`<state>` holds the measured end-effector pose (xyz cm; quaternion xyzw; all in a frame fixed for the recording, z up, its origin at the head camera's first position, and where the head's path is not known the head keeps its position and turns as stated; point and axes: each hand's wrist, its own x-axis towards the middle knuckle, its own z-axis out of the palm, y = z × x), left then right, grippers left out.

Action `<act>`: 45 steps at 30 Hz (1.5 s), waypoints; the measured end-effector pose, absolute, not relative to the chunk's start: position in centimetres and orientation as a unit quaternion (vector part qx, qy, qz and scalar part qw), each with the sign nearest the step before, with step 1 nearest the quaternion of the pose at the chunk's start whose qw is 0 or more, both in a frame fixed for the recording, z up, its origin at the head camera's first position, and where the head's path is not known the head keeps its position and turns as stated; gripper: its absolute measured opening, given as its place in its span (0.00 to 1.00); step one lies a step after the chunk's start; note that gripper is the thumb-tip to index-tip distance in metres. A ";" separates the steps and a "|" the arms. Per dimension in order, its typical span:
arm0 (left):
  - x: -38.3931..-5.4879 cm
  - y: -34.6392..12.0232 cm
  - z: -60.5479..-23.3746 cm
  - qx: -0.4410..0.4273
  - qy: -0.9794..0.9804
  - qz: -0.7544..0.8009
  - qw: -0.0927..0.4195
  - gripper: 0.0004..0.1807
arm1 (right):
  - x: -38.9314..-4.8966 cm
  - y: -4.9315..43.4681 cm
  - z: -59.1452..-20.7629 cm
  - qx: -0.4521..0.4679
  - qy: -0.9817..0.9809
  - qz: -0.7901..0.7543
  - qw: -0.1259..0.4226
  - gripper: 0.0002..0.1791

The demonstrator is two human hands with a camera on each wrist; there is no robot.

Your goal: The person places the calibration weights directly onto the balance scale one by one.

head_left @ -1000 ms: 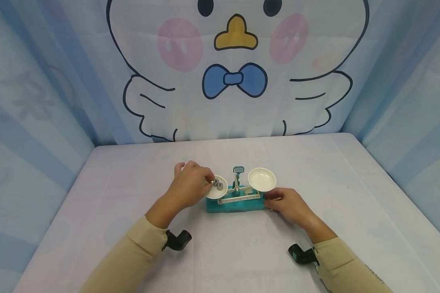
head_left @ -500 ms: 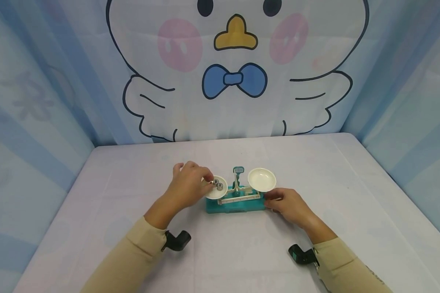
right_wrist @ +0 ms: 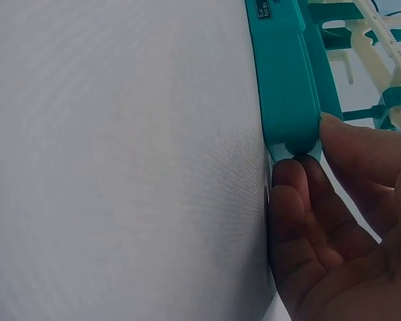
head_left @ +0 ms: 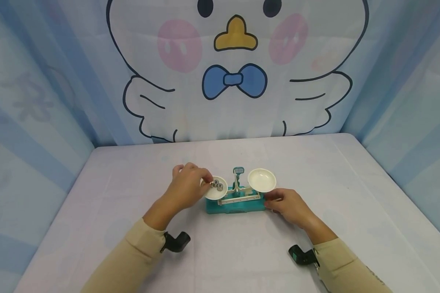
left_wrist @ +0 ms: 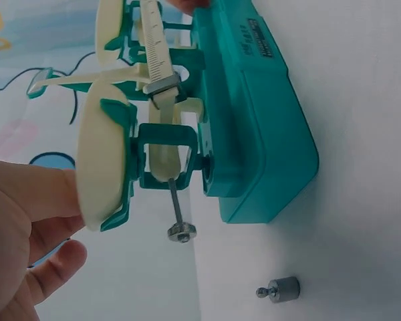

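A small teal balance scale (head_left: 236, 206) with two cream pans stands mid-table. Its left pan (head_left: 216, 195) hangs lower and bears several small metal weights (head_left: 220, 186). My left hand (head_left: 187, 185) reaches over this pan's left rim, thumb and index finger pinching a weight (head_left: 212, 184) beside the others. In the left wrist view the pan hides those fingertips. The right pan (head_left: 262, 180), raised, holds nothing. My right hand (head_left: 287, 205) grips the right end of the base (right_wrist: 287, 100), thumb on top and fingers curled against the end.
Another metal weight (left_wrist: 284, 289) with a knob lies on the table past the scale's left end, seen in the left wrist view. A pale cloth covers the table (head_left: 234, 252). Printed curtains (head_left: 234, 114) enclose the back and sides.
My left hand has drawn back very slightly to the left, and the weight at its fingertips shows more clearly in the pan. The right hand and the scale stay in place.
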<state>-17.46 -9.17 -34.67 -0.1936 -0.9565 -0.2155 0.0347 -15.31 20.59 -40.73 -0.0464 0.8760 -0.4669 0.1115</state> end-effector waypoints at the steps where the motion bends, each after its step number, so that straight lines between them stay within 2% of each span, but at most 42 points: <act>1: -17.4 -9.3 -34.6 -0.192 -0.957 -0.216 0.034 0.04 | -15.3 20.6 -40.7 -0.046 0.877 -0.466 0.111 0.18; 7: -17.3 -10.6 -34.1 -0.170 -0.962 -0.212 0.022 0.10 | -15.3 20.5 -40.6 -0.044 0.879 -0.461 0.113 0.18; 14: -17.2 -12.6 -34.3 -0.146 -0.964 -0.219 0.018 0.12 | -15.3 20.6 -40.6 -0.048 0.879 -0.460 0.113 0.18; 19: -17.3 -13.5 -35.6 -0.128 -0.968 -0.218 -0.014 0.13 | -15.5 20.7 -40.9 -0.043 0.880 -0.459 0.114 0.18; 32: -17.5 -13.5 -39.3 -0.105 -0.971 -0.208 -0.055 0.11 | -15.6 20.6 -41.0 -0.045 0.880 -0.460 0.110 0.18; 45: -17.7 -12.7 -40.7 -0.123 -0.972 -0.198 -0.045 0.09 | -15.5 20.6 -40.9 -0.040 0.883 -0.455 0.110 0.18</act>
